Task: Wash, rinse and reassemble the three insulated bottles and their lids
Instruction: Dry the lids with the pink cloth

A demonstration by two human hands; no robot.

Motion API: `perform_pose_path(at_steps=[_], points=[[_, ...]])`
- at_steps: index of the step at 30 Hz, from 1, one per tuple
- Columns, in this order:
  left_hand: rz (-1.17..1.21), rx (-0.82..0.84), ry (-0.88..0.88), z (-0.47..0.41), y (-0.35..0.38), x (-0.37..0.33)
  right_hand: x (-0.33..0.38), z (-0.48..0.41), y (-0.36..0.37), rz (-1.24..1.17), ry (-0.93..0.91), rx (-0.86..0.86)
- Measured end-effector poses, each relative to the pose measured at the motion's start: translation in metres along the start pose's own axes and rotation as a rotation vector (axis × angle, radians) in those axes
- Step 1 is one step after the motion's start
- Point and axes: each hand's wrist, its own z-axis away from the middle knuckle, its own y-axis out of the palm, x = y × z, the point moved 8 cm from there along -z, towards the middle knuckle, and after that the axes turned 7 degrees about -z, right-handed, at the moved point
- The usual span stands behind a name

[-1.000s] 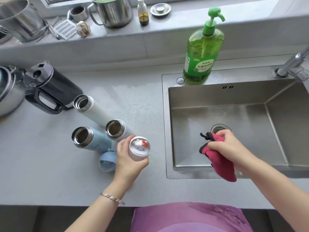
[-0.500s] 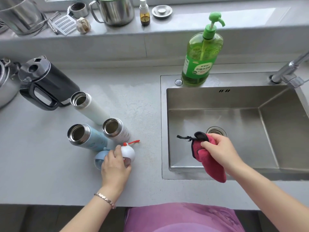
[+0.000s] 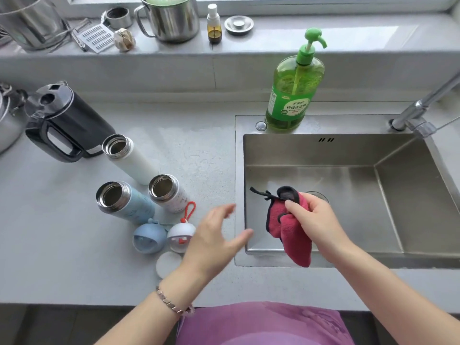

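My left hand hovers spread, empty, by the sink's left rim. My right hand pinches the cloth over the basin, ready to wash. The bottles stand open near the counter's front edge, lids beside them.

One head-worn wide-angle view (the only one) looks steeply down, close over worktop and sink.

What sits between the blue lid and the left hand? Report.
Head view: the white lid with a red loop stands there, beside the blue lid; the left hand is open.
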Motion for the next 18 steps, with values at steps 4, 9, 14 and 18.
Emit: perform_pose_path(at_steps=[4,9,14,18], points=[[0.338,0.299,-0.093,-0.005,0.033,-0.059,0.026,0.019,0.014,-0.068,-0.069,0.139],[0.758,0.277,-0.344,-0.027,0.036,-0.064,0.025,0.018,-0.018,-0.052,-0.036,0.137],[0.726,0.388,-0.342,-0.047,0.04,-0.087,-0.005,0.006,-0.047,-0.474,0.251,0.144],[0.514,0.339,-0.347,-0.075,0.041,-0.098,0.016,-0.014,-0.081,-0.475,0.101,0.036]])
